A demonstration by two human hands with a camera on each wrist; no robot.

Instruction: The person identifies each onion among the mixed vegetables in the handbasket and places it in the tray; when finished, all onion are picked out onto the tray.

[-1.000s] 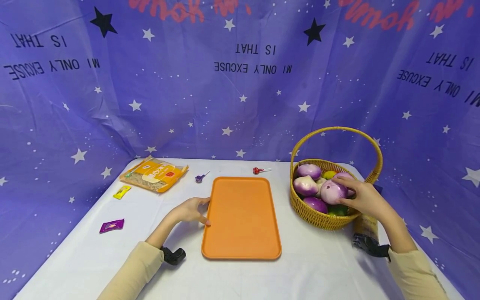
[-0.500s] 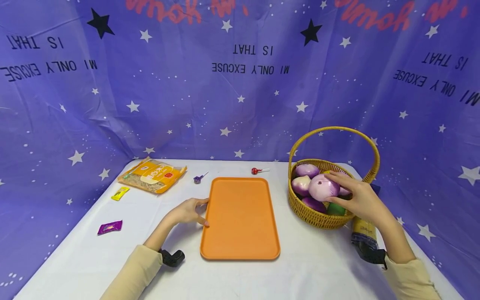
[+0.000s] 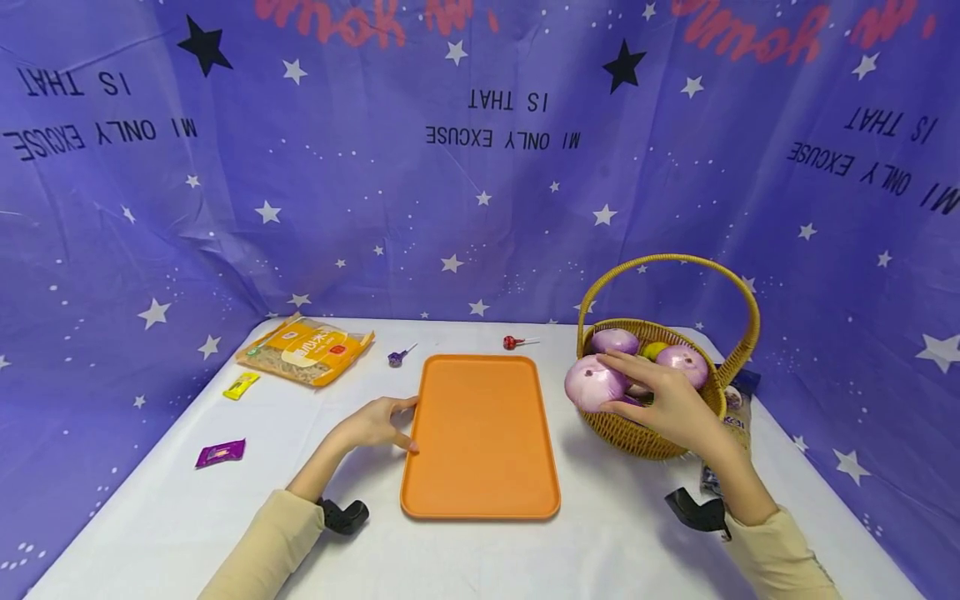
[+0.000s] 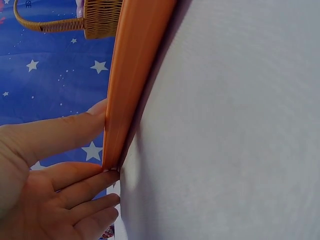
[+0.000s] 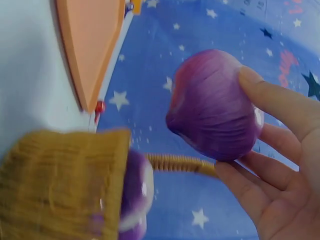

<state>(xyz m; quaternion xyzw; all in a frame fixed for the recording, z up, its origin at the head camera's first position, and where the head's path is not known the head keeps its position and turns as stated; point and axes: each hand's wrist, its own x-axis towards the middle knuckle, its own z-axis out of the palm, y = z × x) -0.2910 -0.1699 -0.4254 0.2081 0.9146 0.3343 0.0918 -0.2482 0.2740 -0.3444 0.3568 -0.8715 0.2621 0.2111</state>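
A purple onion [image 3: 592,383] is pinched between the thumb and fingers of my right hand [image 3: 671,408], raised over the left rim of the wicker basket [image 3: 633,439]. The right wrist view shows the onion [image 5: 215,107] apart from the basket, its pointed end facing away from the palm. More purple-and-white onions [image 3: 682,362] lie in the basket, along with a yellow item [image 3: 654,350] partly covered. My left hand [image 3: 378,422] touches the left edge of an orange tray [image 3: 480,437], thumb and fingertips spread along the rim [image 4: 112,125].
An orange food bag [image 3: 307,350], a yellow wrapped sweet [image 3: 242,386] and a purple one [image 3: 221,452] lie at the left. Purple [image 3: 401,356] and red [image 3: 513,342] lollipops are behind the tray. A dark printed packet [image 3: 738,408] lies right of the basket, partly hidden.
My right hand has carried the onion leftward, up from among the others to the basket's left rim. My left hand stays at the tray's edge.
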